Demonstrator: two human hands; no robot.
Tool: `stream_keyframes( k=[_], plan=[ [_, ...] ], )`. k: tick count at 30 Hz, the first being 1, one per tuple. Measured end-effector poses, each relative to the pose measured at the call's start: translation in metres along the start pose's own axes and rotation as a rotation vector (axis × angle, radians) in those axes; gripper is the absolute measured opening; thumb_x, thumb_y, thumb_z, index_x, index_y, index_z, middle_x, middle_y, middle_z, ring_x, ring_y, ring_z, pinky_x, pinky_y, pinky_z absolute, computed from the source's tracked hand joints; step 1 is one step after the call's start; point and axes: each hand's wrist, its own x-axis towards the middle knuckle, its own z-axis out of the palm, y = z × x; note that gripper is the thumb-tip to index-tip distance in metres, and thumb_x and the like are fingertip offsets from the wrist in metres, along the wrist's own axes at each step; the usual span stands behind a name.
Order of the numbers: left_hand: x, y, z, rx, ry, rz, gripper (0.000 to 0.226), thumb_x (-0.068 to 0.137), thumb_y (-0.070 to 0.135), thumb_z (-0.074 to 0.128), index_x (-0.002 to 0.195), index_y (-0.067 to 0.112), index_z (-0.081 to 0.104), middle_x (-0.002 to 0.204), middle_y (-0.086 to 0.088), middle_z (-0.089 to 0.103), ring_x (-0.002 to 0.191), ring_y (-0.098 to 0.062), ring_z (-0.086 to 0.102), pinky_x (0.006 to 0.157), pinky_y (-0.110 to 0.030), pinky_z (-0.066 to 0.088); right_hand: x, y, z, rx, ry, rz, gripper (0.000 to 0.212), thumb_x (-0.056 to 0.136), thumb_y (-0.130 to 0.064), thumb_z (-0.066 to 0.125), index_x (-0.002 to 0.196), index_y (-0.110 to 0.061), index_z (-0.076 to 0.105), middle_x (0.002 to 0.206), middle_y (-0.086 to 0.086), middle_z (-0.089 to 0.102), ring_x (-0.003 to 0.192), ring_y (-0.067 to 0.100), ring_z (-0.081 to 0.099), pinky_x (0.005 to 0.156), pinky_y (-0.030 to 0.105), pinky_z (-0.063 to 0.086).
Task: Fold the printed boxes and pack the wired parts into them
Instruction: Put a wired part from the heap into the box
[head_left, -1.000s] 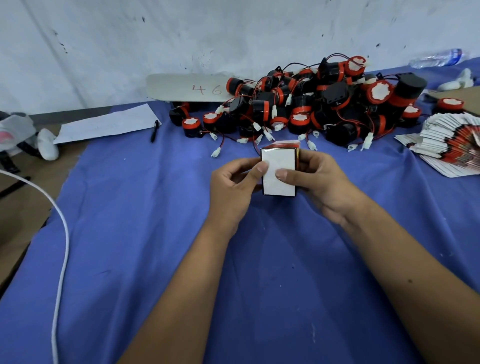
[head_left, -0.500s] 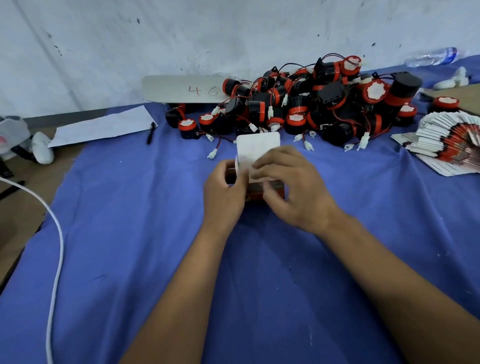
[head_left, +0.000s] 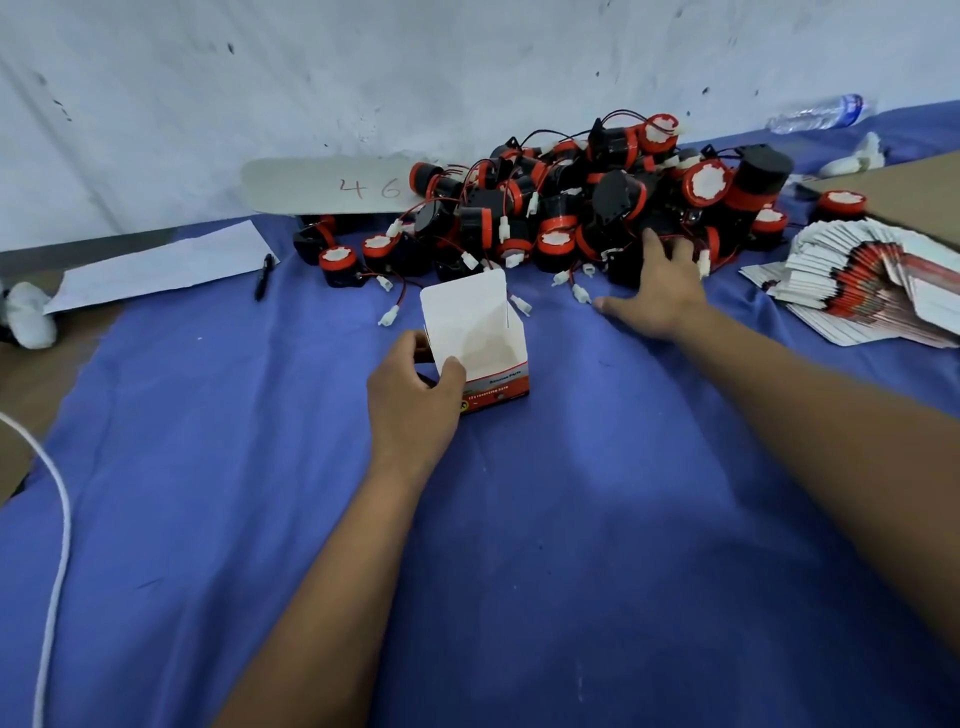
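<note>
The little box is standing up in the middle of the frame on the blue cloth. Its top is open and its white flap is sticking up at the back. The left hand is holding the box at its near left corner, with the thumb curling over the front edge and the other fingers wrapping round the left side. So the box is being kept steady with its mouth facing up.

The right hand is reaching out to the upper right of the box. Its fingers are spread wide and lying on the near edge of the big pile of black and red parts. The fingertips are touching one of the black parts, but they are not closing round anything yet that I can see.

The pile is sitting behind the box and to its right, so the right hand is the nearer one to it. I think a part is about to be picked, and it will then need to travel down and left to drop into the open box. The thin wires with white plugs could catch on other parts.

A stack of flat boxes is waiting at the right edge.
</note>
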Motion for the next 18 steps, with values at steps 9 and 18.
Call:
stream_keyframes(
  k=[9, 18],
  plan=[
    [0.000, 0.000, -0.001, 0.031, 0.037, -0.019, 0.012, 0.092, 0.011, 0.063, 0.104, 0.014, 0.065, 0.094, 0.016, 0.068, 0.080, 0.010, 0.062, 0.057, -0.012, 0.045, -0.061, -0.050, 0.019, -0.185, 0.245, -0.290, 0.026, 0.085, -0.019, 0.058, 0.107, -0.019, 0.072, 0.096, 0.007, 0.073, 0.103, 0.033, 0.059, 0.092, 0.041, 0.044],
    [-0.002, 0.000, -0.004, 0.025, 0.086, -0.056, 0.010, 0.090, 0.010, 0.065, 0.099, 0.013, 0.065, 0.089, 0.017, 0.066, 0.079, 0.009, 0.062, 0.055, -0.010, 0.044, -0.081, -0.047, 0.028, -0.054, 0.519, -0.298, 0.051, 0.081, -0.036, 0.077, 0.125, -0.017, 0.060, 0.124, 0.011, 0.053, 0.119, 0.034, 0.044, 0.092, 0.047, 0.048]
  ],
)
